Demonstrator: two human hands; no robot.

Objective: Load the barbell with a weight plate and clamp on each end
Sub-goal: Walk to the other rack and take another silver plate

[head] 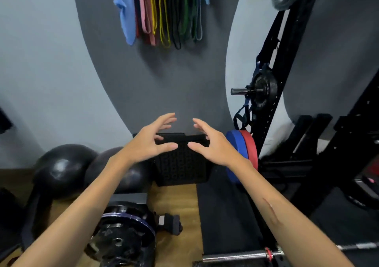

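Though both hands are raised in front of the camera, nothing is in them. Nearest, at the bottom edge, the steel barbell (242,256) lies low, its long axis running left to right across the view; its bare chrome sleeve points left, with a red band near the collar, and no plate or clamp sits on this end yet. Whether it rests on the floor or on a low rack I cannot tell. Just left of it, on the wooden floor, lies a stack of black iron weight plates (121,238), the top one flat with its centre hole facing up. I judge such a plate to be heavy, rigid and somewhat slick, best lifted with two hands on opposite rims, then turned upright so the hole lines up with the sleeve. A small black clamp-like piece (171,223) lies just beside the stack; what it is stays uncertain.

Farther out, the left hand (151,141) and right hand (213,145) hover near each other, palms inward, fingers (168,119) spread and curled, empty. Beyond them a black perforated plastic crate (180,168) stands on the floor. Blue and red bumper plates (245,152) lean upright on edge beside the black steel rack (272,86).
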